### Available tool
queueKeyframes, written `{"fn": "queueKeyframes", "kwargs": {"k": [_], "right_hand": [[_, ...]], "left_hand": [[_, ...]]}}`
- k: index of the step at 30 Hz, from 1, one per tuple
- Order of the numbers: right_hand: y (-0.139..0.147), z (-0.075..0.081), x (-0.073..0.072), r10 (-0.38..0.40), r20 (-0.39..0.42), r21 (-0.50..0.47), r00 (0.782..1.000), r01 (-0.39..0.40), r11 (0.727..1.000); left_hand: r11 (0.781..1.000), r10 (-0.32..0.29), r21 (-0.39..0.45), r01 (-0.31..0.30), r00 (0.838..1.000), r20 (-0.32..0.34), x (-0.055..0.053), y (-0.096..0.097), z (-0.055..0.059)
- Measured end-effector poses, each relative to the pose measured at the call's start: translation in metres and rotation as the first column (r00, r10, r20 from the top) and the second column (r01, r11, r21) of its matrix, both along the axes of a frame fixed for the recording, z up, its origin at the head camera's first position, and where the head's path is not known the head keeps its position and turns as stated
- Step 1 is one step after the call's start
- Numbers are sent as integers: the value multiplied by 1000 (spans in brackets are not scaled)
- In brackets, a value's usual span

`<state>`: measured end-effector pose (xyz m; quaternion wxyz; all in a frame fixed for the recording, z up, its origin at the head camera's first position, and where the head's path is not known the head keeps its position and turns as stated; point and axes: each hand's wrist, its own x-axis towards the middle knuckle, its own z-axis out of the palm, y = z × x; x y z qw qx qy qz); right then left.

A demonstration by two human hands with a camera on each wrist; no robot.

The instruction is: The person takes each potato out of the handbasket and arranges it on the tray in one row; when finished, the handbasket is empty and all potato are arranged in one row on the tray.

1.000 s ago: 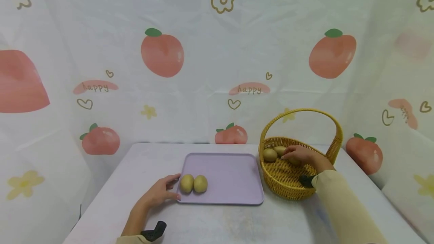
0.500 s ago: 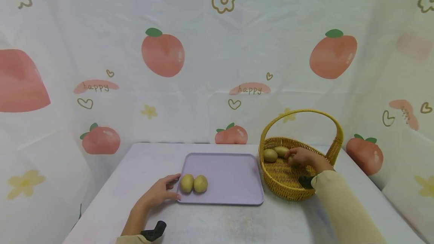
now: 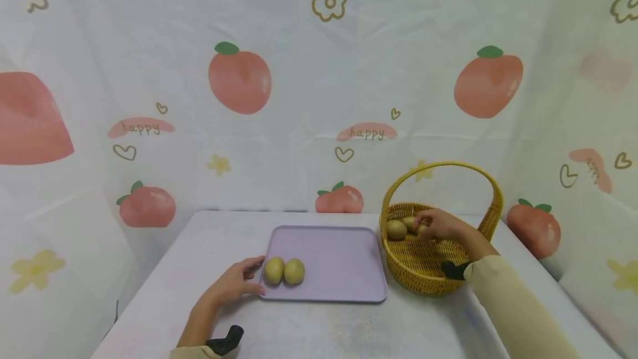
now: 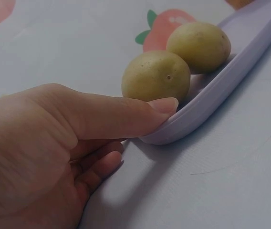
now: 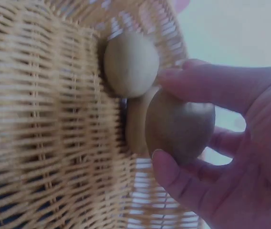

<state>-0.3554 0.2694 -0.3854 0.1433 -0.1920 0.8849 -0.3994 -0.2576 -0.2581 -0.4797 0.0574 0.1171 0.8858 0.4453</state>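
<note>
1. Likeliest trouble, in my judgement: the held potato slips from your right hand. Cause would be its smooth, rounded skin against a fingertip hold.
2. Second worry: a bump on the basket handle. Your right forearm passes close by its right-hand leg, right of centre in the head view.
3. Third: a nudge from your left hand could jolt the tray and set the left tray potato and right tray potato rolling. They sit side by side, lower left of the tray.
4. Right hand: reaching in from lower right, pinching the held potato between thumb and fingers, at the far side of the basket. Round potato and half-hidden potato lie behind; contact, cannot tell.
5. Left hand: lower left of the head view, relaxed, fingers and thumb spread wide at the tray's left edge, thumb resting on the corner rim, grasping nothing.
</note>
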Motion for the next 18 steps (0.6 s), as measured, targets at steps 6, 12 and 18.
{"fn": "queueKeyframes", "kwargs": {"k": [6, 12, 18], "right_hand": [[-11, 7, 11, 19, -51, -27, 999, -21, 999], [-22, 11, 22, 56, -199, -21, 978, -62, 998], [-30, 9, 40, 7, -271, -32, 963, -16, 999]], "left_hand": [[1000, 6, 3, -6, 1000, 3, -1, 0, -2], [1000, -11, -6, 11, 1000, -4, 1, 0, 1], [1000, -6, -6, 6, 1000, -5, 2, 1, 3]]}}
